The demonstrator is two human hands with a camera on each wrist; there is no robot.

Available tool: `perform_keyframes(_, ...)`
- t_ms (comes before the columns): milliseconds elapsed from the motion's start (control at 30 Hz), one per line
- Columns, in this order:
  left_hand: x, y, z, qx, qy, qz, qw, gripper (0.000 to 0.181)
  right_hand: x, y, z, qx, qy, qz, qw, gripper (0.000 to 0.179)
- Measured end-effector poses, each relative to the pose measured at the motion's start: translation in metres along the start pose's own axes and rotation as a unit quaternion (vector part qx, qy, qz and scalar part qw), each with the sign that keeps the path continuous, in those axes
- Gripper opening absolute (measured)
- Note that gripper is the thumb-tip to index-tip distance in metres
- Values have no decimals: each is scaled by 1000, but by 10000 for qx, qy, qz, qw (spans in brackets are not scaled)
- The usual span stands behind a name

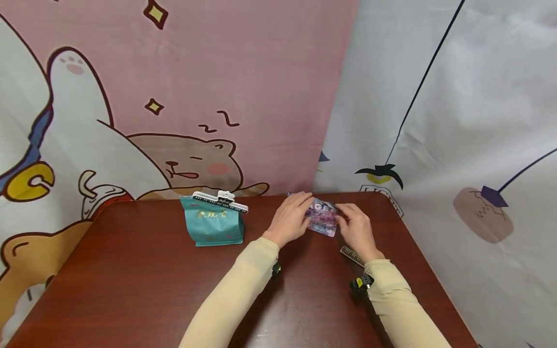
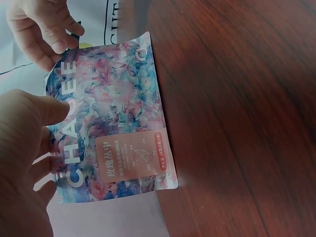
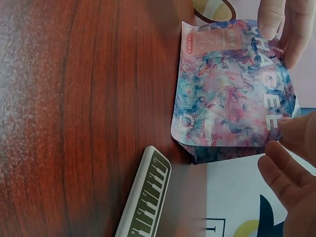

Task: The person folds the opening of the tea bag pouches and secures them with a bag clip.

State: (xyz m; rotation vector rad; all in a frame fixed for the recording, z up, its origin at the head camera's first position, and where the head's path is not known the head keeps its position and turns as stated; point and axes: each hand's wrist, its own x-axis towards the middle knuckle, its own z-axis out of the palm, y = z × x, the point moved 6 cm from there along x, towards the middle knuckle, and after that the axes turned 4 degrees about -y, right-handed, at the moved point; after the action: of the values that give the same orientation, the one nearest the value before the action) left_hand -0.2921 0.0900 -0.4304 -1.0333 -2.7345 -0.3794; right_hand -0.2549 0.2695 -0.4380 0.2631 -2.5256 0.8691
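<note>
A pouch printed in mottled pink, blue and purple (image 1: 323, 216), lettered CHAGEE, stands at the table's far side between both hands. My left hand (image 1: 290, 218) holds its upper left part. In the left wrist view, the left thumb (image 2: 52, 109) lies on the front of the pouch (image 2: 113, 94) and the other fingers go behind its top edge. My right hand (image 1: 358, 230) pinches the top right corner, thumb in front, as the right wrist view shows. Just below that hand lies a sealing clip with a piano-key pattern (image 3: 148, 195), partly covered by the right wrist in the head view.
A teal pouch (image 1: 213, 224) with gold characters stands left of my hands, its top held by a white piano-key clip (image 1: 220, 201). The reddish-brown table (image 1: 143, 280) meets a cartoon-printed cloth (image 1: 261, 96) at the back and right.
</note>
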Motion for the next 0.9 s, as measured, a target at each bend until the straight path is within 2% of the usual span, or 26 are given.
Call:
perform_keyframes(200, 3, 1, 1, 120, 2, -34, 9999, 55, 3, 2, 0, 22, -33, 183, 9998, 26)
perform_keyframes(433, 4, 3, 1, 170, 29, -50, 9998, 52, 9, 4, 2, -92, 82, 174, 9998, 16)
perform_keyframes(733, 4, 3, 1, 146, 100, -15, 9998, 52, 15, 9, 9, -286, -19, 177, 9994, 15)
perform_keyframes(900, 5, 0, 2, 140, 147, 9, 9998, 50, 16, 10, 13, -183, -26, 127, 9997, 13)
